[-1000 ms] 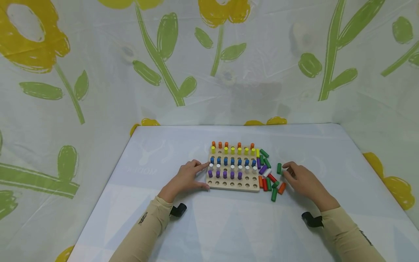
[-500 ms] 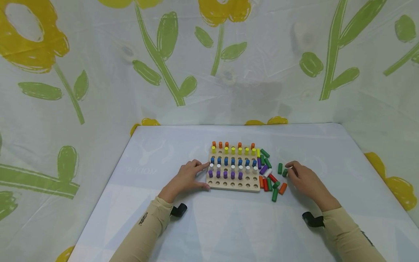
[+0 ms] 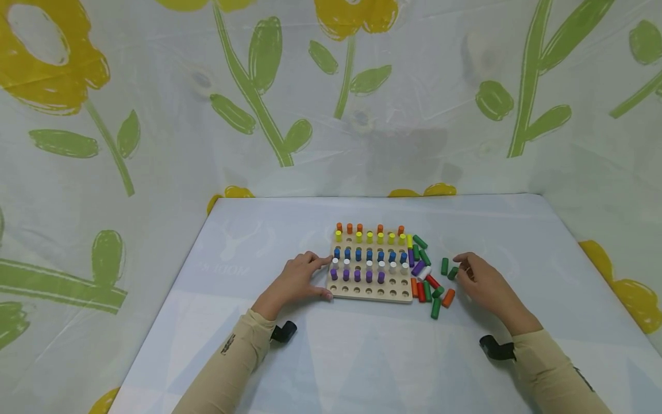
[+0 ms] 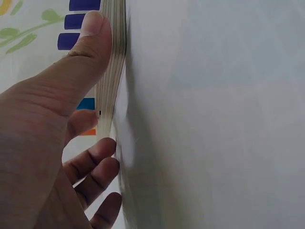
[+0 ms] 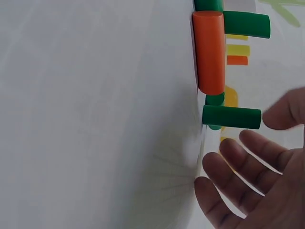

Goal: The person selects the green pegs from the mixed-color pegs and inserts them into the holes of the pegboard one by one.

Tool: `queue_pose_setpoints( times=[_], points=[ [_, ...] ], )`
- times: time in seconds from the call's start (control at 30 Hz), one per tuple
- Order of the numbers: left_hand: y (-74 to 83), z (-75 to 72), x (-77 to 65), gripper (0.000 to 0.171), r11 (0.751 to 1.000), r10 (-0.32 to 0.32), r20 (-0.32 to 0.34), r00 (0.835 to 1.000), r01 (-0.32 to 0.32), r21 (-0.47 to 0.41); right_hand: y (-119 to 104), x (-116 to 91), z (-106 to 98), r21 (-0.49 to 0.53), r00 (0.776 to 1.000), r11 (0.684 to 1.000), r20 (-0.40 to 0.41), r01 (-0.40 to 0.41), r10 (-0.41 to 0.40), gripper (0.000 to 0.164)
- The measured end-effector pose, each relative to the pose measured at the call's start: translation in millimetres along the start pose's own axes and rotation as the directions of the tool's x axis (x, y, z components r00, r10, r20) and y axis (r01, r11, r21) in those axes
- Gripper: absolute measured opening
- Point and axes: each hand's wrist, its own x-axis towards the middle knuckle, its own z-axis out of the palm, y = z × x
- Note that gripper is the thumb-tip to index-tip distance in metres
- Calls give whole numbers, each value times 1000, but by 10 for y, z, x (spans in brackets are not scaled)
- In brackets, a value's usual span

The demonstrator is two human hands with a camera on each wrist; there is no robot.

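Board edge (image 4: 118, 52) touches relaxed left grip (image 3: 297, 279); tabletop (image 3: 564, 276) extends beyond loose-fingered right grip (image 3: 482, 282).

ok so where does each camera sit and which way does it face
Head: worn on the head, looking forward and down at the board, loose pegs and table; left hand, right hand and both sleeves show.
Left wrist: worn there, looking at the board's side edge; the left hand's thumb and fingers show.
Right wrist: worn there, looking at green pegs and an orange peg; the right hand's thumb and fingers show.
Shared: head and right wrist views both show the right hand and loose pegs.
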Motion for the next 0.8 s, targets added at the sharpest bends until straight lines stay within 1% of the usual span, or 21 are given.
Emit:
queue_pose_setpoints(
  times=[0.2, 0.33, 0.63, 0.8],
  points=[
    [16, -3, -5, 95, 1000, 2, -11, 1000, -2, 13, 11, -5, 9, -11, 999, 999, -21, 47, -47, 43],
    [17, 4, 0, 96, 1000, 3, -21, 1000, -3, 22, 14, 8, 9, -10, 998, 998, -31, 55, -55, 39],
    [23, 23, 16, 97, 1000, -22, -23, 999, 23, 21, -6, 18, 9, 2, 997, 998, -43, 68, -68, 26],
    [20, 22, 11, 96, 1000, -17, -38, 999, 17, 4, -16, 28, 19, 1, 998, 998, -40, 56, -56, 26]
  ],
)
